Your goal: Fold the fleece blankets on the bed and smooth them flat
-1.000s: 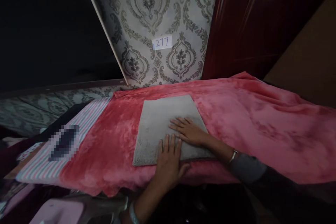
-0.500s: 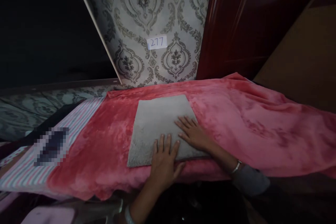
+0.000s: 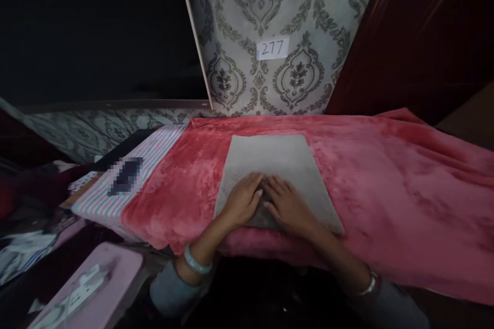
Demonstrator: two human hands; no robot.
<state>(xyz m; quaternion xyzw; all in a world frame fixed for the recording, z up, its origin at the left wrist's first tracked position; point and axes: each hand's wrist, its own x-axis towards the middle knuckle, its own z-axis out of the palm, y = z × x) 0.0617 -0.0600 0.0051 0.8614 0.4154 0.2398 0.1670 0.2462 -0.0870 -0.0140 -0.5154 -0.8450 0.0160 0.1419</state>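
A grey, plush-looking flat mat or piece of fabric (image 3: pixel 270 151) lies spread on a red-pink plush blanket (image 3: pixel 386 190). My left hand (image 3: pixel 243 199) rests palm down on its near half, fingers stretched out and angled to the right. Close beside it, my right hand (image 3: pixel 287 203) lies flat on the grey piece with fingers extended toward the left. The fingertips of both hands meet or nearly meet near its middle. Neither hand appears to grip anything.
Left of the blanket, a striped cloth (image 3: pixel 158 149) carries a blurred dark object (image 3: pixel 125 176). A pink stool-like surface (image 3: pixel 119 272) with a white power strip (image 3: pixel 83 293) stands lower left. Behind are a large dark screen (image 3: pixel 96 36) and a wall paper label (image 3: pixel 272 48).
My hands have come together, the left one turning inward to the right. The camera view has shifted left, and the grey piece now appears farther right in the picture.
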